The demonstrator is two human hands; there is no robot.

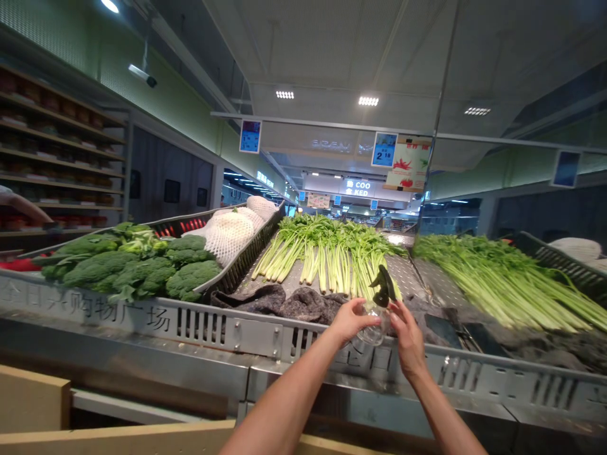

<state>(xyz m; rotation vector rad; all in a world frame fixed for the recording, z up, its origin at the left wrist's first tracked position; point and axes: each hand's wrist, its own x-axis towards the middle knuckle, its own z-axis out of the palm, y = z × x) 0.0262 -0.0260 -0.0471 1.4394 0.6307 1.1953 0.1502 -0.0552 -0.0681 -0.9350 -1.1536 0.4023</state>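
In front of the celery, my left hand [355, 323] is closed around a small clear bottle [371, 333]. My right hand [408, 335] pinches the lower end of a black spray head [385, 287] at the bottle's top. Whether the head is screwed on or apart from the bottle, I cannot tell. Behind both hands, a row of celery [327, 253] lies on a dark metal display shelf. Dark crumpled cloth [303, 302] runs along the shelf's front, just left of my hands.
A grey crate edge [213, 328] borders the display. To the left are broccoli [142, 265] and white netted produce [232, 227]. The mirror at right reflects the celery. Blue price signs [384, 149] hang above. Another person's arm [26, 205] shows at far left.
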